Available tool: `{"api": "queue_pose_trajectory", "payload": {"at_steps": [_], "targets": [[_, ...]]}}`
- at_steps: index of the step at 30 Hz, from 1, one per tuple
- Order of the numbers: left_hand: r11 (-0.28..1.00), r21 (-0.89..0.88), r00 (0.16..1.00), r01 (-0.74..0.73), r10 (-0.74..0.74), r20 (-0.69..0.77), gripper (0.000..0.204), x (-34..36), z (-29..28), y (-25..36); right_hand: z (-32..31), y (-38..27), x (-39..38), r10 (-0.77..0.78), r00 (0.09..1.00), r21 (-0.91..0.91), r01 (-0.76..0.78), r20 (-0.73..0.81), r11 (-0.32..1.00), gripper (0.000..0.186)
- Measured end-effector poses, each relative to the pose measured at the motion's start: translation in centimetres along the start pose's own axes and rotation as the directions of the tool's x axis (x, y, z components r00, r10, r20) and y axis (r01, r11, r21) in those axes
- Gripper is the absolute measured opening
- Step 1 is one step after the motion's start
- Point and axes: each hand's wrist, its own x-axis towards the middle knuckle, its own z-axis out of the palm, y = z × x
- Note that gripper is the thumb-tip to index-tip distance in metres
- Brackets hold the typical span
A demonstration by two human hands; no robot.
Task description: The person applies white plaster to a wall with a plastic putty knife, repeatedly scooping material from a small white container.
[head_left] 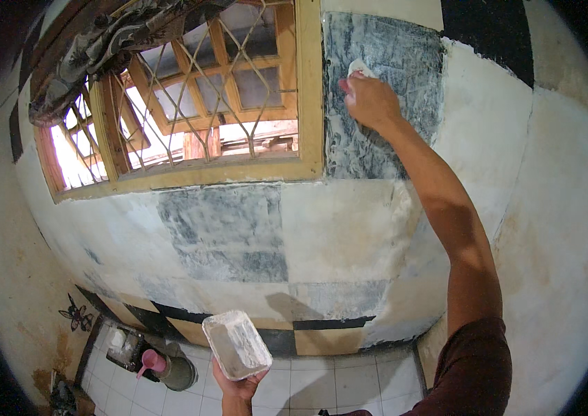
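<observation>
The right hand (372, 100) is raised high against the wall, its grip closed on a small white pad (361, 68) that shows only above the knuckles and presses flat on a dark, grey-streaked wall panel (384, 48) just right of the wooden window frame (310, 90); what kind of pad it is cannot be made out. The right forearm runs down from it to a dark maroon sleeve (471, 371) at the lower edge. The left hand (237, 388) comes up from the bottom edge with its grip closed from beneath on a white rectangular tray (237, 344), held roughly level and tilted slightly to the left, its inside smeared with pale paste. The tray hangs in the air in front of the lower part of the wall, well apart from the pad. The wall around shows pale smeared patches with another dark streaked panel (228, 232) below the window sill, and black and tan squares along its base. The window has a metal diamond grille (190, 76). On the tiled floor (349, 385) at lower left stand a grey bucket (179, 373) and a pink dipper (150, 362) touching it.
</observation>
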Motion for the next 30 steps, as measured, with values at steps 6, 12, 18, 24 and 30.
{"api": "queue_pose_trajectory", "payload": {"at_steps": [6, 12, 18, 24, 30], "targets": [[0.999, -0.019, 0.999, -0.033, 0.032, -0.014, 0.063, -0.3, 1.2, 0.7, -5.3, 8.7, 5.1, 0.233, 0.873, -0.164, -0.328, -0.429, 0.93, 0.034], [0.997, -0.007, 0.997, -0.074, 0.074, -0.006, 0.068, 0.0, 1.2, 0.6, -5.6, 11.6, 6.5, 0.231, 0.931, -0.177, -0.288, -0.284, 0.941, 0.037], [0.998, 0.044, 0.999, -0.033, 0.034, -0.013, 0.068, 0.5, 1.3, 0.0, -2.2, 1.3, 5.8, -0.194, 0.971, -0.108, 0.181, -0.136, 0.978, 0.032], [0.999, 0.037, 0.999, 0.037, -0.036, -0.012, 0.068, 1.7, 0.7, -0.9, -6.9, 7.1, 5.4, -0.315, 0.929, -0.422, 0.209, -0.197, 0.882, 0.028], [0.992, 0.086, 0.995, 0.094, -0.096, 0.022, 0.068, 1.9, -0.4, -1.8, 0.7, 7.9, -8.8, -0.172, 0.935, -0.037, 0.193, 0.309, 0.981, 0.015]]}}
